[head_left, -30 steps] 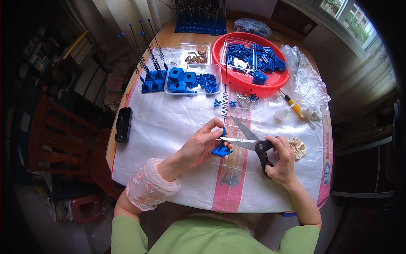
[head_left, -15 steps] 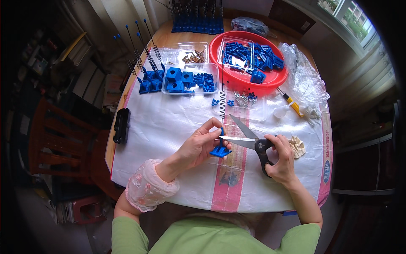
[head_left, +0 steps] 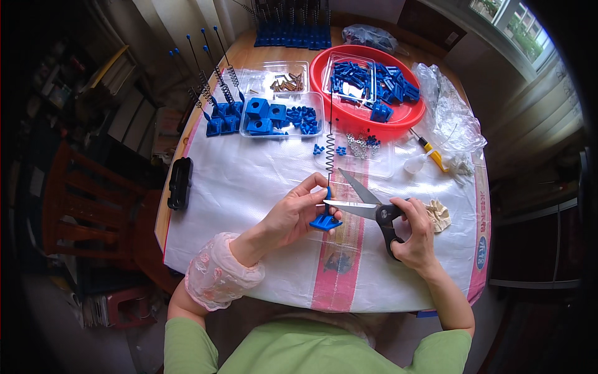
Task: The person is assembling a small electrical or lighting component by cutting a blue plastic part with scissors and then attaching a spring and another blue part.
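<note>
Upright in my left hand (head_left: 291, 213) is a blue plastic base with a black coiled spring wire (head_left: 330, 156) rising from it; my fingers pinch its stem. The base's blue foot (head_left: 325, 222) shows below the fingertips. My right hand (head_left: 415, 240) grips black-handled scissors (head_left: 385, 215) by the loops. Their blades are spread, and the lower blade's tip (head_left: 333, 203) lies at the blue stem beside my left fingers; whether it touches, I cannot tell.
Beyond my hands stand a clear box of blue parts (head_left: 284, 118), a red basin (head_left: 398, 128) of blue pieces and several finished spring pieces (head_left: 223, 118). A yellow-handled tool (head_left: 433, 154) lies right, a crumpled cloth (head_left: 439, 215) by my right hand, a black case (head_left: 180, 183) at left.
Hardly anything differs. Both hands, the scissors and the spring piece keep their places; the whole view has shifted very slightly.
</note>
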Tool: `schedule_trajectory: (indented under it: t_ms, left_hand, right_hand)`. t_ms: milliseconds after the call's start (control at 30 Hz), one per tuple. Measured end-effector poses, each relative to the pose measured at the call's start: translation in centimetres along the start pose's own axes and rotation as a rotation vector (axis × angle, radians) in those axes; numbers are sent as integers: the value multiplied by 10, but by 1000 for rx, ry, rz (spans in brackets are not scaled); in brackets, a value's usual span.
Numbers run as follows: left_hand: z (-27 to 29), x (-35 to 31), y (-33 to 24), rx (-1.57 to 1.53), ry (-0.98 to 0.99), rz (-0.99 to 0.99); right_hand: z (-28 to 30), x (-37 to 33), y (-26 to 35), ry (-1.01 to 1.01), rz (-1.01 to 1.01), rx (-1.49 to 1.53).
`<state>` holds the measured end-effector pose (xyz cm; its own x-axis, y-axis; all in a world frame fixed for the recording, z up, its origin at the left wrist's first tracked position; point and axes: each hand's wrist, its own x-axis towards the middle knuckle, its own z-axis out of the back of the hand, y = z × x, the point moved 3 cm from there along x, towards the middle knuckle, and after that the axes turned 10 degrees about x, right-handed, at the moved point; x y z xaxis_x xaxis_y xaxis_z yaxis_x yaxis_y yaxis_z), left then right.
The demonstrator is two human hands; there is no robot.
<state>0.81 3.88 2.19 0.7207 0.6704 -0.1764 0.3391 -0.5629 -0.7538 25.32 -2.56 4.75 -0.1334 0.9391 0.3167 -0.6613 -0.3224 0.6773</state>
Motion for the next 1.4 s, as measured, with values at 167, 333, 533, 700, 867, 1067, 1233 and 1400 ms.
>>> schedule_trajectory:
  t_ms: [167,333,533,700,867,1067,1233,1400]
  left_hand:
    - [-1,0,0,-17,15,-9]
    - [0,0,1,-22,26,-16]
    - [1,0,2,-13,10,22]
    - [1,0,1,-26,3,28]
    - [-1,0,-1,-60,23,17]
    - [-2,0,0,-18,-9,23]
    - [1,1,2,8,-14,24]
    - [2,1,1,0,-31,31]
  right_hand:
    - [1,0,-1,4,-7,-2]
    - [1,0,0,2,-3,-5]
    - [1,-1,-2,12,13,-2]
    - [0,-1,-2,9,15,-11]
    - [0,0,-2,-7,-10,12]
    - [1,-1,-3,3,7,9]
    - [1,-1,-2,23,16,-18]
    - [0,-1,-1,7,15,-21]
